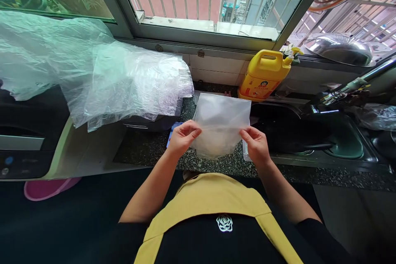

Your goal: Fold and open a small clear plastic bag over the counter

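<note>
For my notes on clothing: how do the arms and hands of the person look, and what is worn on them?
Both the left hand and the right hand are bare: no gloves, rings or watch visible. The forearms are uncovered; short black sleeves begin near the elbows.

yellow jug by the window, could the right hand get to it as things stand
Probably not right now: the right hand is pinching the clear plastic bag, which hangs between it and the yellow jug. Otherwise the counter path looks open.
</note>
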A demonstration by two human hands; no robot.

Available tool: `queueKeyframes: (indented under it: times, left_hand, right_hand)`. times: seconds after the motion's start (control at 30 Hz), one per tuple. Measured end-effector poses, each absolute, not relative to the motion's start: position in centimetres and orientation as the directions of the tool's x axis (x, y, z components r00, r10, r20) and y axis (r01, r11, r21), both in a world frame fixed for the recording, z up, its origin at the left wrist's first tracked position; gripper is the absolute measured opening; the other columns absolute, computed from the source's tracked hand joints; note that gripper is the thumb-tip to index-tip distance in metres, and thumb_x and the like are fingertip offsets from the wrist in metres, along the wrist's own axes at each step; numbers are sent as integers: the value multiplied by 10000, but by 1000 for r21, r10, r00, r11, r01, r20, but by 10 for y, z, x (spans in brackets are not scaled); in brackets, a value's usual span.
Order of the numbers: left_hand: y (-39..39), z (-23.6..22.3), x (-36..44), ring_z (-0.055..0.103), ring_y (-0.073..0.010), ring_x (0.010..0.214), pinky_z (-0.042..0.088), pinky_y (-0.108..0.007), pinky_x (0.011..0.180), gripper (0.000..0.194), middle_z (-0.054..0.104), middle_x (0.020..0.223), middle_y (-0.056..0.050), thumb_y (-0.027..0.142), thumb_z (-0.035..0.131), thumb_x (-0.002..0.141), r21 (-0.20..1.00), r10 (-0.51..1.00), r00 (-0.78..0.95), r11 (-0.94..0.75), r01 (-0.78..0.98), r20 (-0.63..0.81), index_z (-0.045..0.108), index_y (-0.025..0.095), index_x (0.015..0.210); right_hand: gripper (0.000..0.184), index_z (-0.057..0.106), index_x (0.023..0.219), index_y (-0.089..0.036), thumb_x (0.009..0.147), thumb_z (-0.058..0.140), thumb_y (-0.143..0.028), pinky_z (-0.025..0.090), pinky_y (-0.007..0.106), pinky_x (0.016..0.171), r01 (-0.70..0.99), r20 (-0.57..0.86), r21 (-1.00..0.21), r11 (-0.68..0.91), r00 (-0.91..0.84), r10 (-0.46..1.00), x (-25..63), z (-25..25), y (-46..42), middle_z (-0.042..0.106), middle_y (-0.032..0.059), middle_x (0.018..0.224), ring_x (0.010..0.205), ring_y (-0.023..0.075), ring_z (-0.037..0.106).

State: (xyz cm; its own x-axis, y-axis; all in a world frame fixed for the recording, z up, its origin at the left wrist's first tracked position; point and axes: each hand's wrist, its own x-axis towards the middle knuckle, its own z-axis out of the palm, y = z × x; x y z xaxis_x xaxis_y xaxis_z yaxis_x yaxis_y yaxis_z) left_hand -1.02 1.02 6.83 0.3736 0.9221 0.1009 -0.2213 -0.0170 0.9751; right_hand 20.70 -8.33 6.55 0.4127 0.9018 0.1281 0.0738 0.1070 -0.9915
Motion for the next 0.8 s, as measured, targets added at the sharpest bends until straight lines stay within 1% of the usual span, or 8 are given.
queueKeyframes:
  times: [0.2,0.3,0.43,0.53,0.6,0.67,0.73,0.8]
  left_hand:
    - [8,57,-9,517,-129,685,420,-260,681,295,574,674,-15,447,753,659,978,913,390,-37,-205,116,677,163,635]
    - [7,53,-11,545,-146,734,435,-276,718,262,599,727,-32,426,723,707,980,868,474,-69,-185,150,685,168,674]
    - [9,51,-15,583,-169,798,456,-297,767,282,630,813,-51,444,694,735,989,816,560,-99,-110,144,671,169,791]
    - [11,61,-16,593,-193,891,468,-331,818,445,635,972,-74,525,653,744,962,852,456,-271,-34,256,610,192,1034]
    - [9,76,-13,565,-210,988,447,-367,889,484,612,1070,-86,537,618,769,845,825,296,-527,94,481,563,209,1121]
    - [7,94,-5,525,-223,1066,402,-396,960,459,608,1117,-85,503,617,784,633,683,264,-730,258,681,555,225,1144]
    - [5,108,6,508,-227,1095,370,-403,993,448,618,1144,-80,482,619,791,459,551,386,-833,309,740,558,235,1160]
    - [7,115,17,501,-245,1108,355,-412,997,462,630,1149,-91,486,621,788,391,500,508,-866,312,702,574,215,1160]
  right_hand:
    - [247,660,736,-211,721,700,-455,455,259,668,-1,91,-995,98,361,928,212,61,-85,613,-14,679,655,128,544]
    - [364,669,888,-219,723,662,-543,482,291,695,-43,107,-991,130,354,929,215,65,-79,654,15,762,708,160,587]
    - [323,635,730,-205,685,705,-517,447,254,609,-11,136,-987,160,477,868,217,72,-69,601,-16,645,591,119,527]
    - [272,611,661,-196,701,708,-447,415,245,593,103,186,-983,155,481,857,216,76,-68,568,-28,615,575,104,488]
    - [237,611,663,-194,742,675,-407,409,256,618,206,250,-963,174,436,865,215,79,-69,567,-23,640,605,109,486]
    - [216,603,649,-193,774,646,-363,403,269,637,333,337,-918,216,366,868,214,84,-70,555,-18,648,627,116,479]
    - [194,599,644,-197,792,628,-318,400,282,647,442,416,-854,275,262,871,214,89,-71,556,-12,649,637,126,477]
    - [177,599,644,-205,801,619,-285,403,292,647,506,459,-796,332,148,876,216,93,-72,567,-6,641,639,135,486]
